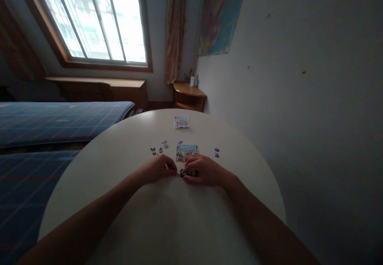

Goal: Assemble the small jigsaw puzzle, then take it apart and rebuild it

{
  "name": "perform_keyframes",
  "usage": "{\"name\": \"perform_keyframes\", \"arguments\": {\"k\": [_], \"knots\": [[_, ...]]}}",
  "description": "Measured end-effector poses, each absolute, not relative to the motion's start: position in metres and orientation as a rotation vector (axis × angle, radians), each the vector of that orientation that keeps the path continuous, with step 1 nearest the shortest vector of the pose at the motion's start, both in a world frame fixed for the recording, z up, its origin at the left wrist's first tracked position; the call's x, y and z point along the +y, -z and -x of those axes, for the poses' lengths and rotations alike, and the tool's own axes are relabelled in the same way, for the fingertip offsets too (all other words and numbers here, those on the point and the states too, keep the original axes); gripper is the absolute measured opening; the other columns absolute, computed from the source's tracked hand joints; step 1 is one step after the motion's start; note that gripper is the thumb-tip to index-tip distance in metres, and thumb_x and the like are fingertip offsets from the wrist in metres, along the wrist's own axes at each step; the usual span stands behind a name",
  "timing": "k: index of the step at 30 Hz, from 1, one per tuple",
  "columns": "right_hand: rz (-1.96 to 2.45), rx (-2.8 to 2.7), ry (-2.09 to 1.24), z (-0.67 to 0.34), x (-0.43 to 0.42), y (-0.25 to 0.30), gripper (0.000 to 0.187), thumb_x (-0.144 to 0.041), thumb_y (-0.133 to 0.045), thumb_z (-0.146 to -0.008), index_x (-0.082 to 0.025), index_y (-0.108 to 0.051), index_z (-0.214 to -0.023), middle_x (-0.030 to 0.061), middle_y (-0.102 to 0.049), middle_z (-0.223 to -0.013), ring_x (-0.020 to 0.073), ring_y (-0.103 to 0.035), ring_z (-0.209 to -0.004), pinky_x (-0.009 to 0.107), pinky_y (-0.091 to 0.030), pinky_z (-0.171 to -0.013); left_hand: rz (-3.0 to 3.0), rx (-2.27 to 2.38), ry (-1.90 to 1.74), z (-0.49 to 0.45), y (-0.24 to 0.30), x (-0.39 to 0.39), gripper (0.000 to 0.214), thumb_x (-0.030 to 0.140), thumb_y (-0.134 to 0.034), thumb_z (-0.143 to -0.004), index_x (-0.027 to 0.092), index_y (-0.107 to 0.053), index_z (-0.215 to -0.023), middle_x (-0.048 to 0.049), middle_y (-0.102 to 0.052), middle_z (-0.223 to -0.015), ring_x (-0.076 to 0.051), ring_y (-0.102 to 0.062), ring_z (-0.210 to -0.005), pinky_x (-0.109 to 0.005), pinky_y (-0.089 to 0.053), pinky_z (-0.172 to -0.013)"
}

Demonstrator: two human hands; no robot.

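My left hand (160, 168) and my right hand (203, 170) meet at the middle of a round white table (167, 225), fingers pinched together on small dark jigsaw pieces (188, 173) between them. Just beyond the fingertips lies a partly assembled colourful jigsaw (187, 152). Several loose pieces (159, 148) are scattered to its left, and two more pieces (217, 152) lie to its right. A small printed packet (181, 122) rests near the table's far edge.
A bed with a blue plaid cover (44, 125) runs along the left. A wooden corner shelf (188, 95) stands beyond the table, under a curtain and beside a window (98, 21). A grey wall closes the right side.
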State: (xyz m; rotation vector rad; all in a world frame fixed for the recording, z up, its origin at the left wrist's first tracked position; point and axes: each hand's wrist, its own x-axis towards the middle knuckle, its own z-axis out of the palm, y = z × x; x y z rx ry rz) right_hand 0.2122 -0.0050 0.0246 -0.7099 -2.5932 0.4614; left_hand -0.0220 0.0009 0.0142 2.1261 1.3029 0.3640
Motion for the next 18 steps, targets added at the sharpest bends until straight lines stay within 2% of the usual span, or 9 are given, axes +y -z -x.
{"name": "perform_keyframes", "arguments": {"k": [4,7,12,18], "knots": [[0.880,-2.467,-0.425,-0.233,0.007,-0.026,0.015,-0.027,-0.063,-0.088,-0.024,-0.076,-0.096,0.0049,-0.074,-0.094,0.0156,-0.065,-0.087,0.027,-0.048,-0.081,-2.241,1.421,-0.405,0.028,-0.013,0.008,0.019,0.035,-0.063,-0.081,0.024,-0.077,-0.088,-0.0013,-0.074,-0.080,-0.017,-0.064,-0.069,-0.026,-0.045,-0.065],[1.206,-2.265,-0.297,-0.263,0.022,-0.027,0.017,-0.026,-0.061,-0.088,-0.023,-0.075,-0.097,0.0042,-0.074,-0.088,0.0152,-0.065,-0.075,0.028,-0.049,-0.075,-2.359,1.465,-0.488,0.036,-0.010,0.014,0.018,0.035,-0.062,-0.084,0.025,-0.075,-0.092,-0.0024,-0.073,-0.090,-0.020,-0.065,-0.082,-0.030,-0.048,-0.075],[1.733,-1.889,-0.199,-0.310,0.042,-0.019,0.021,-0.022,-0.060,-0.086,-0.020,-0.074,-0.101,0.0061,-0.075,-0.093,0.0174,-0.068,-0.080,0.027,-0.049,-0.075,-2.491,1.474,-0.610,0.047,-0.002,0.021,0.018,0.033,-0.060,-0.086,0.026,-0.072,-0.098,-0.0048,-0.069,-0.111,-0.024,-0.059,-0.105,-0.037,-0.048,-0.092],[1.802,-1.859,-0.247,-0.323,0.046,-0.008,0.017,-0.024,-0.064,-0.081,-0.019,-0.076,-0.093,0.0070,-0.076,-0.088,0.0172,-0.068,-0.074,0.026,-0.047,-0.069,-2.456,1.740,-0.648,0.064,-0.002,0.029,0.023,0.032,-0.057,-0.087,0.024,-0.068,-0.107,-0.0060,-0.062,-0.125,-0.026,-0.054,-0.115,-0.037,-0.049,-0.093]]}}
